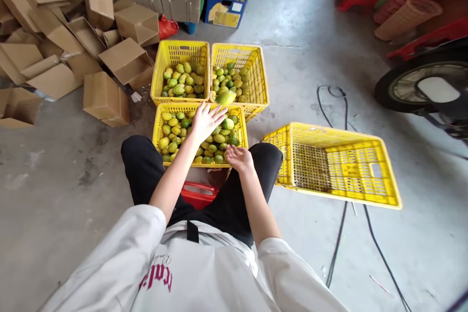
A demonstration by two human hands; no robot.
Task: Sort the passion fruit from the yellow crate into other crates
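Sorting step, judged: left hand (206, 119) spread open above the near crate (158, 129), a blurred fruit (225, 97) just beyond its fingertips. Right hand (238, 157) loosely open, empty, at that crate's front rim; next move calls for picking another fruit there.

White short-sleeved shirt with red lettering on chest, black trousers, bare forearms and hands, no gloves

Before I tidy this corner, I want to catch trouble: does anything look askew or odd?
Yes. One empty yellow crate lies tipped on its side, and a blurred fruit appears airborne just beyond the open left hand.
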